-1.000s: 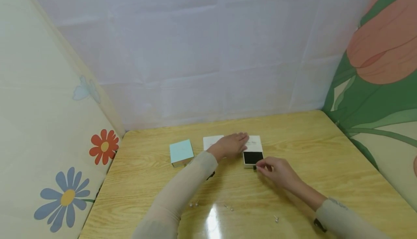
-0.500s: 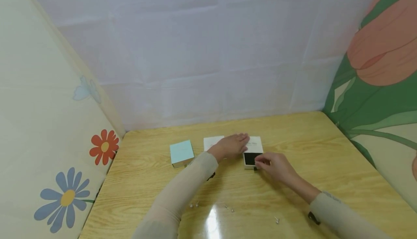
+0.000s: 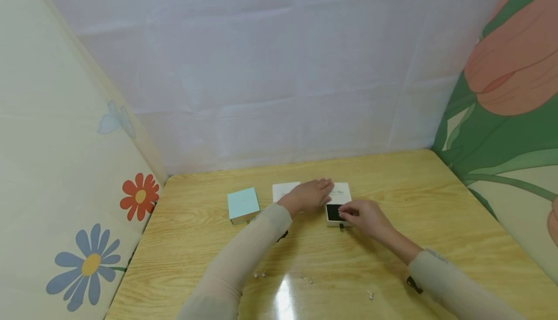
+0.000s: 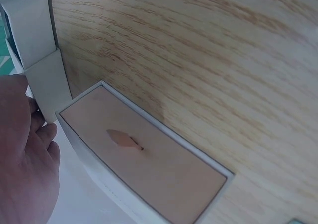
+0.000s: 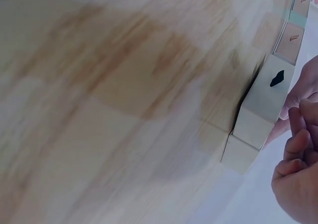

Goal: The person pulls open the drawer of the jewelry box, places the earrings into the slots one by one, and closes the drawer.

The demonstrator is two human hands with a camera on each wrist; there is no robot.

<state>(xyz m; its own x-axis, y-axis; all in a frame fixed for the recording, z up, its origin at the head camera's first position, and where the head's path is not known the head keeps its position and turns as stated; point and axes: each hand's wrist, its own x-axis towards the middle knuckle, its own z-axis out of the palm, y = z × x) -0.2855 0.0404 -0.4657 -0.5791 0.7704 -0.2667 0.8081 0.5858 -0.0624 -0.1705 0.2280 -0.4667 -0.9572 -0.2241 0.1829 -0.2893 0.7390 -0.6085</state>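
Note:
A white drawer box [image 3: 341, 191] stands at the back of the table, its drawer [image 5: 268, 95] pulled out and showing a black insert [image 3: 333, 212]. My left hand [image 3: 307, 195] holds the box's outer sleeve at its left side; in the left wrist view that hand [image 4: 30, 154] has its lower fingers bent against the sleeve [image 4: 49, 87]. Thumb and forefinger of my right hand [image 3: 366, 218] pinch a tiny shiny stud earring [image 3: 340, 212] low over the insert. Most of the earring is hidden by the fingers. A black tab [image 5: 278, 78] hangs from the drawer's front.
Left of it stand a second white box [image 3: 284, 189] with a pinkish front [image 4: 149, 157] and a light blue box [image 3: 243, 203]. Small stud earrings [image 3: 260, 273] lie nearer me, with more earrings [image 3: 307, 279] in the middle and others [image 3: 370, 294] at right.
My right hand has moved from the drawer's front edge by the tab up and left over the black insert. The left hand stays where it was on the box.

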